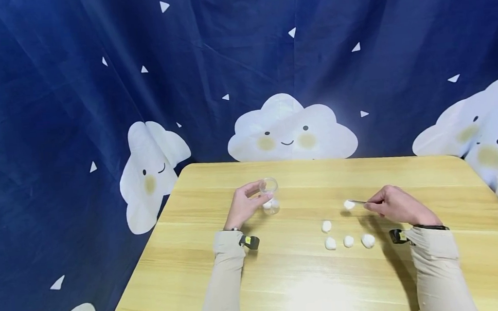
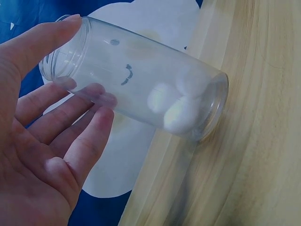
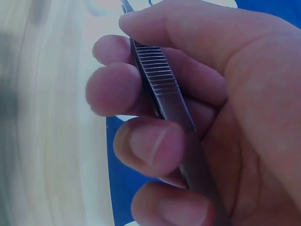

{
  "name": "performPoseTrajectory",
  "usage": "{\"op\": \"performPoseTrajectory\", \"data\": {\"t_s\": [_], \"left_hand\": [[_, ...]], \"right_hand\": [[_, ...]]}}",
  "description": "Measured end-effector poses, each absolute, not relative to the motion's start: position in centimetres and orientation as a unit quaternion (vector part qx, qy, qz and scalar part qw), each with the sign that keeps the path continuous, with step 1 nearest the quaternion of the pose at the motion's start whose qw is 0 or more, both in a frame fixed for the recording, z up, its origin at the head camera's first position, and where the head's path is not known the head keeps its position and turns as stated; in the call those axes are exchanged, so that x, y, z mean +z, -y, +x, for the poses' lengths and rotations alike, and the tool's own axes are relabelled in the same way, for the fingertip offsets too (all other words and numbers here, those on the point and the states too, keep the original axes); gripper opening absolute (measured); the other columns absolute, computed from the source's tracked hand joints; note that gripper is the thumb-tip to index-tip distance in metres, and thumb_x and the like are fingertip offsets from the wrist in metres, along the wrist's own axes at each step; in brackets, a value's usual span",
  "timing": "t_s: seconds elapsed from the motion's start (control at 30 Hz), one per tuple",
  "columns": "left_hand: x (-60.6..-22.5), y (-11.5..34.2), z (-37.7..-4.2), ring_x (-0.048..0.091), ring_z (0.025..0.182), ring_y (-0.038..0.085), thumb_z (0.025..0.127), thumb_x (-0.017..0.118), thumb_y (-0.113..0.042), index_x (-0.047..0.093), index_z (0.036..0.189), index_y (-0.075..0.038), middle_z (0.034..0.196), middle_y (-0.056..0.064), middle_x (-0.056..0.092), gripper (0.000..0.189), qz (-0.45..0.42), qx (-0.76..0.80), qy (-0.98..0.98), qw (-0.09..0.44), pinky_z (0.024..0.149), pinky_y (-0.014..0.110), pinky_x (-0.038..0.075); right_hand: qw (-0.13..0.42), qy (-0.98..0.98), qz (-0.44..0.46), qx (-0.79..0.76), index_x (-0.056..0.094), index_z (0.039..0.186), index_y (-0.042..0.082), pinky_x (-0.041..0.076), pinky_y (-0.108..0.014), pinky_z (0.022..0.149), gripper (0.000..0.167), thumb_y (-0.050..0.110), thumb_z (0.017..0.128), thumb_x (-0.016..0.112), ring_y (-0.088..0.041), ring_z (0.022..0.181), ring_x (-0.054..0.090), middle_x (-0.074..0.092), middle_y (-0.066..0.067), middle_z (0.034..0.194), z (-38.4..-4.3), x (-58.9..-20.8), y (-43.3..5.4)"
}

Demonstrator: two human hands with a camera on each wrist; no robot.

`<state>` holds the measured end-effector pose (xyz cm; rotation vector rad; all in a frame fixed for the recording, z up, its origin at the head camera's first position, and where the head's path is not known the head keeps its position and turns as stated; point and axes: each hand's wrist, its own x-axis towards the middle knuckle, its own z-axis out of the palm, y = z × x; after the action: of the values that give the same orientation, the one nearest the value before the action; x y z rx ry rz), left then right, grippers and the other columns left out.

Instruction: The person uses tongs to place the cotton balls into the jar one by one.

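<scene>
My left hand (image 1: 245, 205) holds a clear jar (image 2: 141, 70) near its open rim, thumb on one side and fingers on the other. Several white cotton balls (image 2: 181, 115) lie at the jar's bottom, which is at the table surface. Metal tweezers (image 3: 162, 84) with a ridged grip are pinched in my right hand (image 1: 400, 205). At the tweezers' tips, in the head view, is one cotton ball (image 1: 349, 204), with a shadow just below it. The tips themselves are out of sight in the right wrist view.
Between the hands and closer to the near side, a loose group of several cotton balls (image 1: 330, 243) lies on the wooden table (image 1: 188, 277). A dark blue curtain (image 1: 241, 53) with smiling clouds hangs behind the table's far edge and along the left.
</scene>
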<state>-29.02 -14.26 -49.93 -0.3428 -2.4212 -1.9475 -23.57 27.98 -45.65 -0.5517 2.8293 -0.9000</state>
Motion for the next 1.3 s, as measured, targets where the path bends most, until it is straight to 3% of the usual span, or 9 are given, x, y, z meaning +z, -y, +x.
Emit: {"op": "performPoseTrajectory", "data": {"t_s": [0.13, 0.37, 0.57, 0.83, 1.13, 1.3], "left_hand": [[-50.0, 14.3, -29.0, 0.064, 0.131, 0.029, 0.085, 0.087, -0.023, 0.069, 0.133, -0.012, 0.137, 0.01, 0.07, 0.052, -0.112, -0.626, 0.772, 0.009, 0.115, 0.046, 0.051], [-49.9, 14.3, -28.7, 0.064, 0.131, 0.031, 0.086, 0.086, -0.022, 0.067, 0.134, -0.008, 0.138, 0.012, 0.069, 0.054, -0.112, -0.627, 0.771, 0.007, 0.116, 0.047, 0.05], [-50.0, 14.3, -28.7, 0.065, 0.13, 0.029, 0.087, 0.085, -0.024, 0.067, 0.135, -0.012, 0.137, 0.01, 0.07, 0.053, -0.111, -0.617, 0.779, 0.007, 0.115, 0.045, 0.052], [-50.1, 14.2, -28.8, 0.065, 0.129, 0.03, 0.087, 0.085, -0.024, 0.068, 0.135, -0.013, 0.135, 0.009, 0.071, 0.052, -0.114, -0.614, 0.781, 0.007, 0.113, 0.045, 0.053], [-50.2, 14.2, -29.0, 0.065, 0.13, 0.029, 0.087, 0.086, -0.028, 0.069, 0.134, -0.015, 0.135, 0.008, 0.071, 0.052, -0.117, -0.608, 0.785, 0.011, 0.113, 0.045, 0.053], [-50.2, 14.3, -29.0, 0.065, 0.13, 0.03, 0.086, 0.086, -0.028, 0.068, 0.134, -0.012, 0.135, 0.009, 0.071, 0.053, -0.12, -0.609, 0.784, 0.011, 0.114, 0.046, 0.052]], "right_hand": [[0.053, -0.934, -0.192, -0.297, 0.082, 0.087, 0.013, 0.037, -0.019, 0.051, 0.017, 0.02, 0.097, 0.07, 0.0, 0.054, 0.045, 0.06, 0.005, 0.061, -23.8, -45.4, -27.4], [0.046, -0.933, -0.203, -0.293, 0.084, 0.09, 0.014, 0.043, -0.019, 0.055, 0.017, 0.02, 0.098, 0.07, -0.001, 0.06, 0.053, 0.075, 0.0, 0.08, -24.4, -44.3, -26.1], [0.031, -0.932, -0.218, -0.289, 0.084, 0.089, 0.019, 0.046, -0.019, 0.06, 0.016, 0.02, 0.097, 0.071, -0.002, 0.062, 0.056, 0.077, 0.001, 0.085, -25.0, -43.3, -24.9], [0.038, -0.931, -0.22, -0.289, 0.084, 0.095, 0.015, 0.049, -0.02, 0.063, 0.015, 0.022, 0.098, 0.071, -0.006, 0.065, 0.062, 0.08, -0.007, 0.095, -25.6, -42.0, -23.4], [0.018, -0.937, -0.219, -0.272, 0.085, 0.092, 0.018, 0.044, -0.022, 0.061, 0.015, 0.021, 0.097, 0.071, -0.008, 0.067, 0.053, 0.079, -0.001, 0.09, -26.6, -40.7, -21.8], [0.011, -0.938, -0.226, -0.263, 0.084, 0.09, 0.022, 0.048, -0.024, 0.067, 0.016, 0.023, 0.098, 0.071, -0.008, 0.072, 0.057, 0.079, 0.0, 0.092, -26.9, -40.0, -20.8]]}}
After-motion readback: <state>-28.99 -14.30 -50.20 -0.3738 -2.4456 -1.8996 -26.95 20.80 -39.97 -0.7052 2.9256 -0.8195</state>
